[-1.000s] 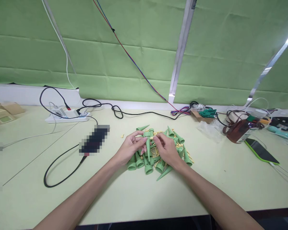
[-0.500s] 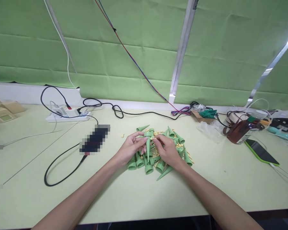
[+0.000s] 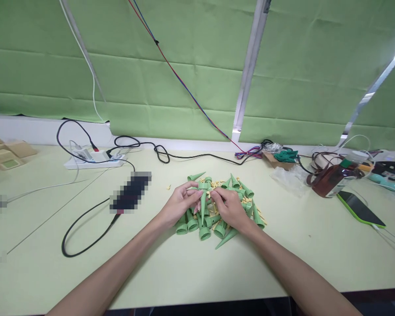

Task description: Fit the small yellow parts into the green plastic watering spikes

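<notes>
My left hand (image 3: 181, 202) is closed around a green plastic spike (image 3: 203, 206), wide collar up and point down. At the spike's right side, my right hand (image 3: 229, 204) pinches a small yellow plastic piece (image 3: 208, 193), which seems to touch the spike just under its collar. Fingers partly cover that contact. Beneath and around both hands lies a pile of similar green spikes (image 3: 204, 232), hollow ends facing several ways. Small yellow pieces (image 3: 259, 215) are scattered among them, and one loose yellow piece (image 3: 168, 187) sits left of the pile.
Left of the hands are a blurred dark device (image 3: 131, 193) on a black cable and a white power strip (image 3: 95, 161). To the right stand a brown bottle (image 3: 332, 180), a green-edged phone (image 3: 361, 210), a plastic bag (image 3: 291, 179) and a small cardboard box (image 3: 278, 161).
Both hands stay nearly in place. The yellow piece at my right fingertips has shifted slightly lower against the spike, and the whole view has moved a little.
</notes>
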`<action>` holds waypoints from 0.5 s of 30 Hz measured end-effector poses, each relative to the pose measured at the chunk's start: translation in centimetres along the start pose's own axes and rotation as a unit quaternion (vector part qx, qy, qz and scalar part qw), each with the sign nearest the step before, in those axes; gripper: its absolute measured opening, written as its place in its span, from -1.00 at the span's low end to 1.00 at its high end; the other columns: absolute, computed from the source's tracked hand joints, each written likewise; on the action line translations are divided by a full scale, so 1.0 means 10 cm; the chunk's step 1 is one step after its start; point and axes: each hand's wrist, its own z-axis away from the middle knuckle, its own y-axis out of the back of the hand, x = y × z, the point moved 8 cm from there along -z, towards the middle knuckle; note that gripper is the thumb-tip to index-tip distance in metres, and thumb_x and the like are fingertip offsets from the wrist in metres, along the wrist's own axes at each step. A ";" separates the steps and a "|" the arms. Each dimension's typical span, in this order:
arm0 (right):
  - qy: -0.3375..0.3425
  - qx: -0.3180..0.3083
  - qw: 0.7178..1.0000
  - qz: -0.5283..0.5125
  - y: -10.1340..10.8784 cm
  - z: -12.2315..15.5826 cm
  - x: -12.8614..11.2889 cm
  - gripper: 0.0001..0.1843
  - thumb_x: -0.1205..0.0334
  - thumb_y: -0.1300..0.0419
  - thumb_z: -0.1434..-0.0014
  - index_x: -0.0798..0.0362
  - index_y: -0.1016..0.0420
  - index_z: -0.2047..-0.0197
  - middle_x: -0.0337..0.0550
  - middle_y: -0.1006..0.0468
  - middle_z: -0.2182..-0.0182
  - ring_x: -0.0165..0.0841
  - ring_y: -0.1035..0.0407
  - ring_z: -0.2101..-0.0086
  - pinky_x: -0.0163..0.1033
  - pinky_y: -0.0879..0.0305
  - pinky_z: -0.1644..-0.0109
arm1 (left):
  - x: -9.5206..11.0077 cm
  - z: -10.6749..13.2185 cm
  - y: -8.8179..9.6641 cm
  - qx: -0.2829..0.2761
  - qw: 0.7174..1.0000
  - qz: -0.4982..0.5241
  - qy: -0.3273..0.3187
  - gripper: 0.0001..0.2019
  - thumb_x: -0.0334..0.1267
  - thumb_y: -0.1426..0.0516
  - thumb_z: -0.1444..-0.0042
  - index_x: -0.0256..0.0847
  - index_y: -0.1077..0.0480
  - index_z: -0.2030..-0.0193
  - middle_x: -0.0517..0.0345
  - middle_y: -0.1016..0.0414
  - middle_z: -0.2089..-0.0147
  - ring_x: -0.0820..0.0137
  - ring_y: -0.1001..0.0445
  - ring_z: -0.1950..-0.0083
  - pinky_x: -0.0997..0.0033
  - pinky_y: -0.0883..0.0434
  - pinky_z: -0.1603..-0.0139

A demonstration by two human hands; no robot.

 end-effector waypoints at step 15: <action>-0.003 -0.015 1.000 -0.017 0.00 0.00 -0.04 -0.62 0.18 -0.02 -0.36 0.07 -0.35 0.50 -0.34 -0.20 0.63 -0.47 -0.07 0.58 -0.32 -0.03 0.43 | -0.07 0.00 0.02 0.008 1.000 0.002 0.026 -0.59 -0.01 -0.25 -0.09 -0.24 -0.28 0.09 0.25 -0.40 0.52 0.53 -0.26 0.58 0.48 -0.25 0.52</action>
